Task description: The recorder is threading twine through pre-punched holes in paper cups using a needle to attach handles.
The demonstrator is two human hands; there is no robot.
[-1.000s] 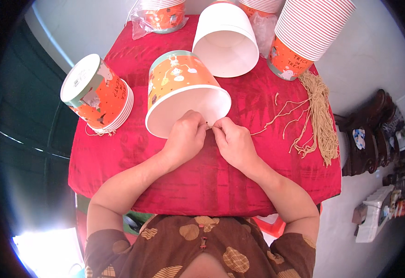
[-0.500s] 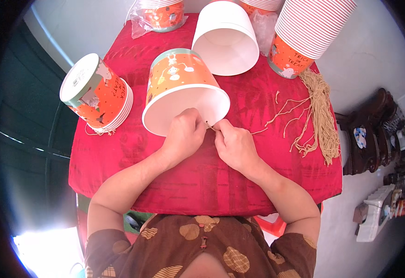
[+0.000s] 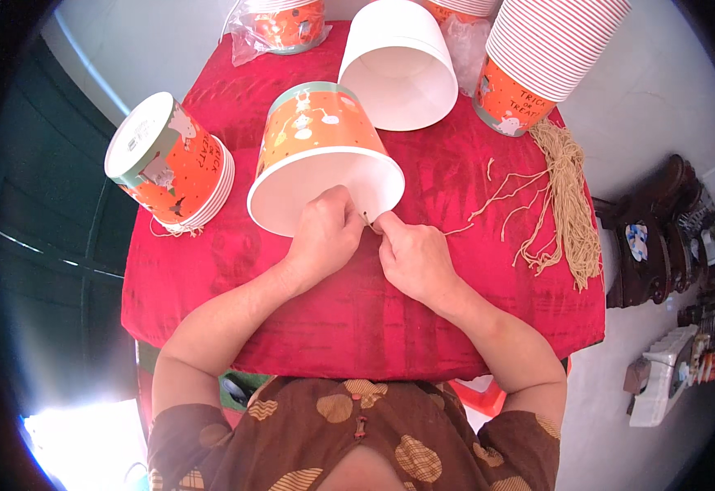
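An orange printed paper bucket (image 3: 317, 131) lies tilted on its side, its white mouth facing me. My left hand (image 3: 326, 227) is closed at the near rim, fingers curled just inside the mouth; the fingertips are hidden. Close beside it, my right hand (image 3: 415, 252) pinches a thin tan twine (image 3: 458, 230) at a small dark hole in the rim. The loose part of that twine trails out to the right from beneath my right hand. Both hands almost meet at the hole.
On the red tablecloth (image 3: 357, 319), inverted nested buckets (image 3: 169, 164) stand left, with twine at their rim. A white bucket (image 3: 398, 82) lies behind. A tall bucket stack (image 3: 550, 57) and a twine bundle (image 3: 566, 204) are right. A plastic-wrapped stack (image 3: 284, 29) sits far back.
The bucket's mouth has shifted very slightly left and away from me. My right fingers have moved slightly closer over the hole, covering more of the twine.
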